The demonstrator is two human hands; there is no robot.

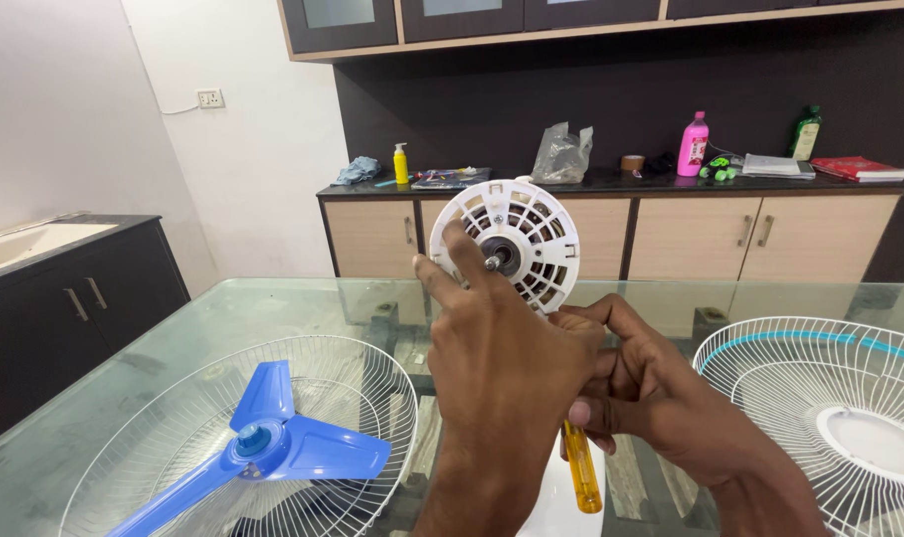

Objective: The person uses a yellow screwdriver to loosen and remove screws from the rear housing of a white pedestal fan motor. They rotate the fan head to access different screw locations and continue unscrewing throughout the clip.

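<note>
1. The right hand [641, 393] is nearest, low at about 5 o'clock. Its fingers are curled tight around a screwdriver with a yellow handle [581, 479] – the handle points down toward 6 o'clock.
2. The left hand [502, 363] is just beside it, touching it. Its fingers are pressed on the back of a round white fan motor cover [517, 239], held up in the air in the middle, above the glass surface [233, 308]. A small metal rod sticks out of the cover's middle.
3. At 8 o'clock a blue fan blade [273, 447] lies inside a white wire fan guard [372, 378] on the glass.
4. At 4 o'clock sits another wire guard [770, 348] with a blue-green rim.
5. Far off at 12 o'clock – a dark counter [611, 181] with a pink bottle [693, 145] and a yellow bottle [400, 164].
</note>
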